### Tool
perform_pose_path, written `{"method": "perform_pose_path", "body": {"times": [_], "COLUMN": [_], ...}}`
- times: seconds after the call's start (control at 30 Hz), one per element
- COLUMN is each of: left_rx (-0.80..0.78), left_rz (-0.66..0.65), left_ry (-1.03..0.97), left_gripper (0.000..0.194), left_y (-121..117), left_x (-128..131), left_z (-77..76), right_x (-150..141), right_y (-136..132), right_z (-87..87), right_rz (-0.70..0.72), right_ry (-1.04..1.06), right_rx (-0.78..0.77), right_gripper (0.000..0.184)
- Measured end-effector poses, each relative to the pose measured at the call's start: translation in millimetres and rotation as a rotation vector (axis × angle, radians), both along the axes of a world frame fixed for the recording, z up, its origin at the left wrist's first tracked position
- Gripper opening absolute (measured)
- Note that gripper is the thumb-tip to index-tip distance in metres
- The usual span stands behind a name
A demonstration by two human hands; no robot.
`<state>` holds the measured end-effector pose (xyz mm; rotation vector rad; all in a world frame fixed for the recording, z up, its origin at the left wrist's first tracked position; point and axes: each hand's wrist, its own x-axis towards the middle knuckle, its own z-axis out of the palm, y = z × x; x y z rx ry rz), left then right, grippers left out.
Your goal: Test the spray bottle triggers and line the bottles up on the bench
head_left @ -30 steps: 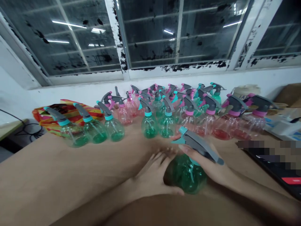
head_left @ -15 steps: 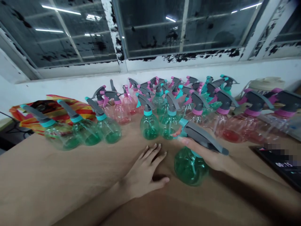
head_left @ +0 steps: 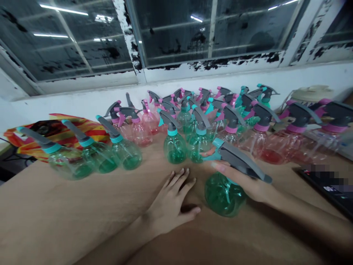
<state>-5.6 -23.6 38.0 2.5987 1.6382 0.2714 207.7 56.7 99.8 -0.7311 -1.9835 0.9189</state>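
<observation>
A green spray bottle [head_left: 224, 194] with a grey trigger head and teal collar stands on the brown table [head_left: 68, 213] near me. My right hand [head_left: 242, 178] is wrapped round its neck under the trigger head. My left hand [head_left: 172, 202] lies flat on the table just left of the bottle, fingers spread and holding nothing. Behind them stand three green spray bottles [head_left: 122, 152] in a row at the left, and several more green and pink spray bottles [head_left: 228, 129] crowd the back of the table.
A red and yellow striped bag [head_left: 59, 132] lies at the back left. A dark phone [head_left: 331, 187] rests on the table at the right. A white wall and a window with peeling white frames [head_left: 138, 55] rise behind the bottles.
My left hand let go of the green bottle's body and moved left to lie flat on the table. My right hand has kept hold of the bottle's neck.
</observation>
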Motion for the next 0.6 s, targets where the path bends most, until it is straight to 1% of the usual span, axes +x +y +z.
{"method": "perform_pose_path", "body": {"times": [0.1,0.27,0.43,0.6], "left_rx": [-0.019,-0.016,-0.017,-0.009], "left_rz": [0.005,0.002,0.003,-0.001], "left_ry": [0.014,0.02,0.032,0.025], "left_gripper": [0.068,0.069,0.068,0.069], "left_y": [-0.6,-1.2,-1.6,-0.8], "left_x": [0.6,0.5,0.1,-0.7], "left_z": [1.8,3.4,2.9,1.3], "right_x": [-0.4,-0.4,0.1,0.3], "right_y": [-1.5,-0.3,-1.1,-2.4], "right_z": [-0.8,-2.4,-2.0,-1.0], "right_rz": [-0.021,0.027,0.03,0.018], "right_ry": [0.03,0.036,0.012,-0.006], "right_rx": [0.005,-0.024,-0.028,-0.024], "right_gripper": [0.025,0.018,0.025,0.027]}}
